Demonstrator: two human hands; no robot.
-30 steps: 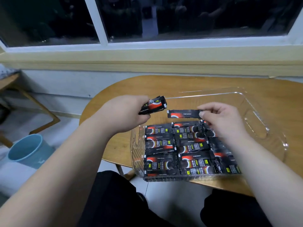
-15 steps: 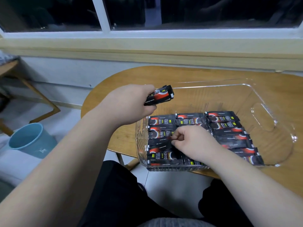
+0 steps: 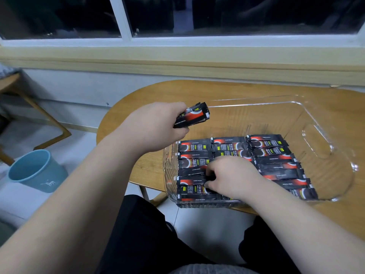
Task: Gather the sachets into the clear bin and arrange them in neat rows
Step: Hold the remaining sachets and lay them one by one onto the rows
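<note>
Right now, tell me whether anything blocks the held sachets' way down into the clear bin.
Nothing visible does. The clear bin has no lid, and its floor beyond the rows is bare. The left hand holds the bundle of sachets by its left rim; the right hand covers only near rows.

The left hand (image 3: 156, 127) is gripping a sachet bundle (image 3: 191, 115) while the right hand (image 3: 231, 178) is pinching sachets (image 3: 270, 153) lying in the clear bin (image 3: 325, 135).

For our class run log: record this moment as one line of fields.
left hand: grips sachet bundle | right hand: fingers pinch row sachet in clear bin | stage: arranging rows
</note>
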